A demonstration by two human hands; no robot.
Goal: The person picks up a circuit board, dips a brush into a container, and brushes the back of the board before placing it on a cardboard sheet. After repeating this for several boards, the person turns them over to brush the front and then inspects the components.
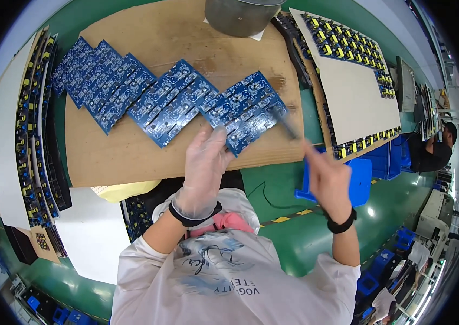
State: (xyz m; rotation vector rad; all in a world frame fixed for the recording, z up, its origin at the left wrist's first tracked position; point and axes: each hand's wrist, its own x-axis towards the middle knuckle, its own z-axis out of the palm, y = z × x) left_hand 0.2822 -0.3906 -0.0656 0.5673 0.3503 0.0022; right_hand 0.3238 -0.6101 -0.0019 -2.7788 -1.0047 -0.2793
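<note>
My left hand, in a thin clear glove, grips the near edge of the rightmost blue circuit board panel, its fingers at the lower left corner. That panel lies at a slant on the cardboard-covered table. My bare right hand is closed round what looks like a brush, blurred by motion, whose dark tip is over the panel's right corner. Left of it, another blue panel touches or overlaps its edge. Several more blue panels lie overlapped in a row toward the far left.
A dark metal pot stands at the table's far edge. To the right, a cardboard sheet bears boards with yellow parts; stacked sheets of boards stand at left. Blue bins sit below right. A person works farther right.
</note>
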